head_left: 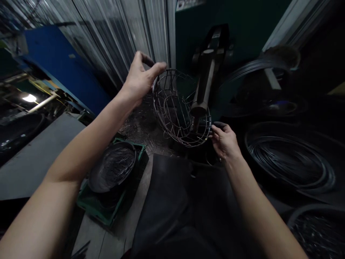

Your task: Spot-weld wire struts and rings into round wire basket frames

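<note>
A round wire basket with a grid of thin metal rods is held up in front of me, tilted. Thumb and fingers of my left hand close on its upper left rim. At its lower right rim, my right hand pinches the wire. The cylindrical metal arm of a machine reaches down into the basket's right part, its lower end near the wires. Whether the arm touches the basket I cannot tell.
A green crate holds a round black tub of wire pieces at lower left. Coiled wire lies at right, with a bin of small metal pieces below. A blue cabinet stands left, near a grey tabletop.
</note>
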Motion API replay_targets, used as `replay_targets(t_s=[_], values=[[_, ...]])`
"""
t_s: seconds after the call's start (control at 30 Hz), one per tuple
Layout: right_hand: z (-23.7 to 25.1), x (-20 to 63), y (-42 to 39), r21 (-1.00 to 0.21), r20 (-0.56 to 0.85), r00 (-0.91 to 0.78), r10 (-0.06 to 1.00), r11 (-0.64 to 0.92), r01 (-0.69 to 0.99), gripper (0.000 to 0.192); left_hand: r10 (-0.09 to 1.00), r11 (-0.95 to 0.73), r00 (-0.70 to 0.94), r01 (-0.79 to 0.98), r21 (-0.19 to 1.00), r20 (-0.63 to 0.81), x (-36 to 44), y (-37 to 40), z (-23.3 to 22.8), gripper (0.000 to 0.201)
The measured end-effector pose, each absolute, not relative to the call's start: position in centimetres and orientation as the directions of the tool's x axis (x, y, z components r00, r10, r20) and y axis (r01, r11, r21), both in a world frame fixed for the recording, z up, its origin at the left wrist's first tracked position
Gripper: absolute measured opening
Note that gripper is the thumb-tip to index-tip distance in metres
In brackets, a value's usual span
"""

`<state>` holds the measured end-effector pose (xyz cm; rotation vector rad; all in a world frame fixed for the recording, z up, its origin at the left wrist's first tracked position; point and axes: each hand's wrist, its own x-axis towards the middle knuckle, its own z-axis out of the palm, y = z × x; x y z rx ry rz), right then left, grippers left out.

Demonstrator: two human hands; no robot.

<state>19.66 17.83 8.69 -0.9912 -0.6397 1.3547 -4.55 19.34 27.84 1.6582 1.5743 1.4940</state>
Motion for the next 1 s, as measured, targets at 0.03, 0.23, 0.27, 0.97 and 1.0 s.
replay_targets(t_s=[0.03,0.23,0.27,0.97,1.0], values=[[8.5,19.9,17.8,-0.869,-0.144,0.144,0.979,-0.056,-0.492,0.042,0.893,-0.312,-0.174,0.425,0.849,0.416,-4.9,19.2,27.4,0.029],[5.8,20.3,16.0,-0.956,-0.036,0.129,0.991,0.004,-0.293,0.045,0.88,-0.287,-0.325,0.219,0.933,0.347,-6.4,17.2,23.8,0.041],[5.6,20.1,15.6,-0.963,-0.022,0.109,0.994,0.008,-0.269,0.044,0.875,-0.275,-0.361,0.177,0.945,0.322,-6.5,16.7,23.3,0.042],[5.4,16.9,15.5,-0.988,0.118,0.225,0.967,0.137,-0.069,0.035,0.852,-0.282,-0.475,-0.064,0.957,0.219,-8.9,12.8,17.0,0.042],[5.5,16.8,15.5,-0.99,0.111,0.228,0.967,0.128,-0.061,0.036,0.853,-0.284,-0.473,-0.062,0.957,0.223,-9.0,12.9,16.9,0.042]])
